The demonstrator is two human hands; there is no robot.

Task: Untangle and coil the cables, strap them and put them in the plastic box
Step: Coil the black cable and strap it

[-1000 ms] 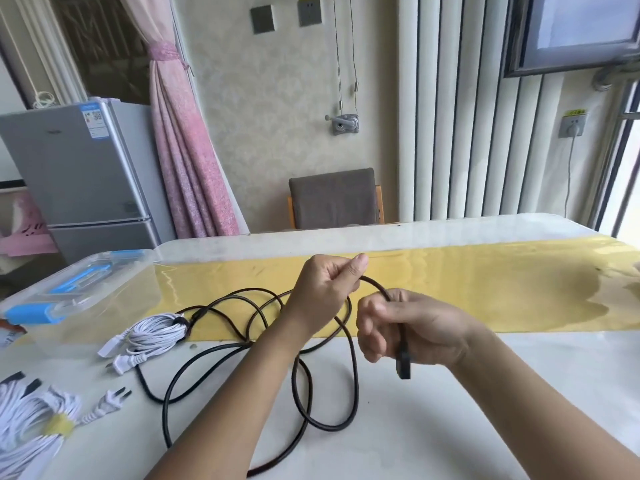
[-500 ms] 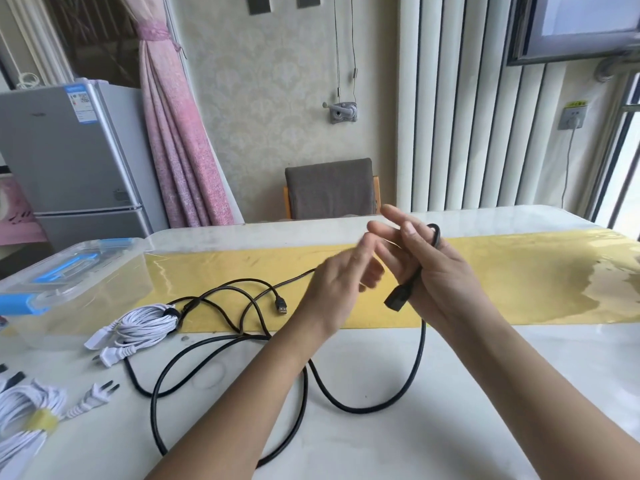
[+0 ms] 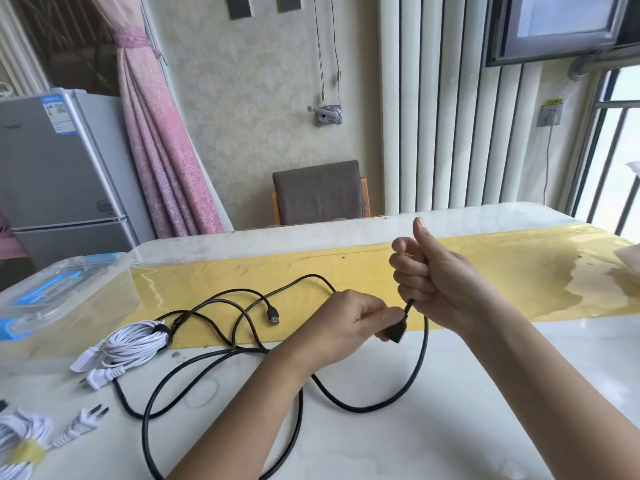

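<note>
Centre frame, I watch the left hand [image 3: 360,327] pinch the plug end [image 3: 396,333] of the black cable [image 3: 424,348] | right hand [image 3: 436,282], thumb up, fists the cable at 1 o'clock of it | slack loops over the worktop [image 3: 450,427] toward 8 o'clock | plastic box [image 3: 52,299] at 9 o'clock.

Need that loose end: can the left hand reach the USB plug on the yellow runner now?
Likely not yet: left hand pinches the black connector, though the USB plug lies uncovered.

Home dining room: fridge [image 3: 59,164], pink curtain [image 3: 162,150], chair [image 3: 318,192], long table [image 3: 450,427].
</note>
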